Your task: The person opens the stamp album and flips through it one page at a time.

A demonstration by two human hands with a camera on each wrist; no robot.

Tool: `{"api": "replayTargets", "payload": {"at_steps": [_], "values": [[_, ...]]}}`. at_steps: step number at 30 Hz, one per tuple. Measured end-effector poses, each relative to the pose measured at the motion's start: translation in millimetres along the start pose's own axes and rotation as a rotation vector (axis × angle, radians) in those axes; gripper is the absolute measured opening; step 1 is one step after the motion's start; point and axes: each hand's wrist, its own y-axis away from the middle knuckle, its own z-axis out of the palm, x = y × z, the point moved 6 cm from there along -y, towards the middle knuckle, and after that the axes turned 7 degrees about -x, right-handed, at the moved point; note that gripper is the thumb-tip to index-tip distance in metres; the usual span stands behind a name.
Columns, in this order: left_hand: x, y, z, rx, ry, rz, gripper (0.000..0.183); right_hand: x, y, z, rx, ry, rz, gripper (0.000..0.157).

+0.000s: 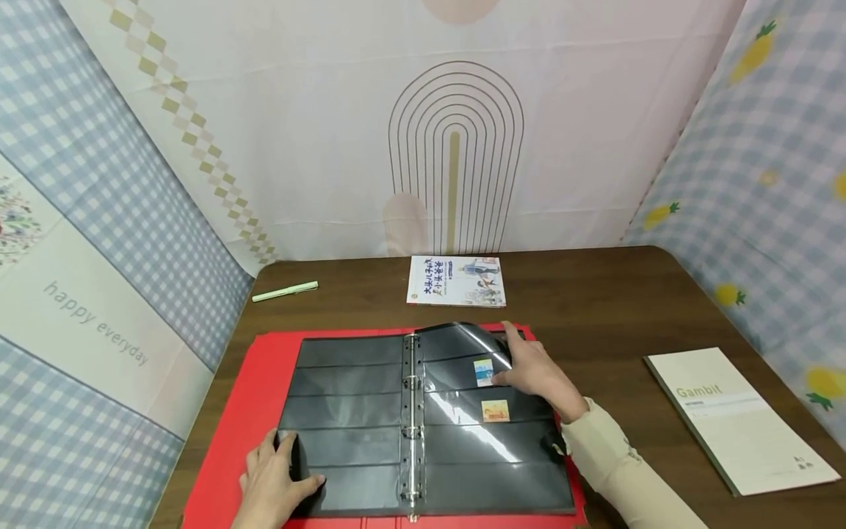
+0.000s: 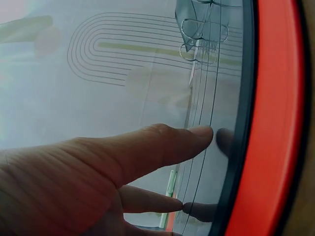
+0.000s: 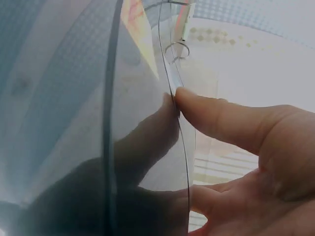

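A stamp album [image 1: 350,411] lies open, its black pocket pages on metal rings [image 1: 413,433] over a red cover [image 1: 231,411]. On the right page [image 1: 489,481] are a blue stamp [image 1: 484,372] and an orange stamp [image 1: 495,411]. My right hand [image 1: 537,371] holds that page near its top right corner, which curls up. In the right wrist view my thumb [image 3: 221,115] lies against the glossy sheet, the fingers lower along it. My left hand [image 1: 274,474] rests on the left page's lower outer edge, thumb and fingers spread; their reflections show in the left wrist view.
A white picture booklet [image 1: 456,281] lies behind the album at the back edge of the brown table. At the back left is a light green pen [image 1: 285,292]. A notebook marked Gambit [image 1: 740,419] lies to the right. Patterned cloths hang around the table.
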Motion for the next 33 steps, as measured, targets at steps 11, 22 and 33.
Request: {"api": "replayTargets", "payload": {"at_steps": [11, 22, 33], "values": [[-2.5, -4.1, 2.2, 0.005, 0.013, -0.025, 0.097, 14, 0, -18.6, -0.027, -0.343, -0.052, 0.09], [-1.6, -0.5, 6.1, 0.036, 0.02, 0.014, 0.095, 42, 9, -23.9, -0.077, -0.458, -0.233, 0.097], [-3.4, 2.4, 6.1, 0.063, -0.009, 0.016, 0.094, 38, 36, -17.4, -0.048, -0.531, -0.159, 0.104]]}}
